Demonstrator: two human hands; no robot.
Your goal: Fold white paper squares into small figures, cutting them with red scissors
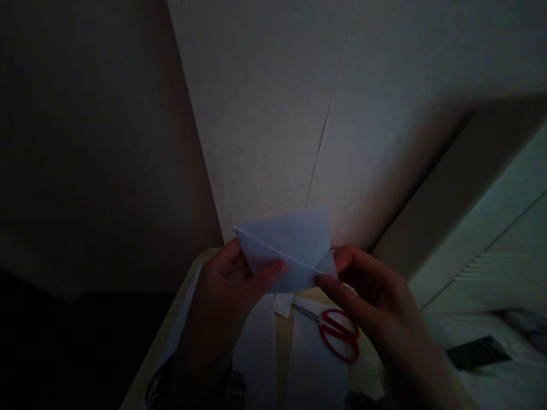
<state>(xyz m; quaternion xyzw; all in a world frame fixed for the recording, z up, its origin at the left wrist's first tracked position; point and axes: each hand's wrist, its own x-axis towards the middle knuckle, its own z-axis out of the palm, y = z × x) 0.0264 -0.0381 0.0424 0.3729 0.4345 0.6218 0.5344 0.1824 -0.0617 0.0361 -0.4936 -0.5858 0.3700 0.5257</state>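
A small sheet of white paper (299, 233) with a diagonal crease is held up above the table by both hands. My left hand (239, 279) grips its left side, thumb lying on the front face and fingers behind. At the lower right corner my right hand (363, 279) pinches the paper between thumb and fingers. Below the hands, red-handled scissors (337, 333) lie on a white paper strip (316, 364), blades pointing left. Another white paper piece (256, 341) lies to the left of it, with a small scrap (282, 304) between them, partly under the held sheet in view.
The light wooden table (282, 353) stands against a pale wall panel (265, 114) with a vertical seam. A darker panel (106, 142) rises at the left. On the right, beyond the table, a dark rectangular item (478, 353) lies on a pale surface. The scene is dim.
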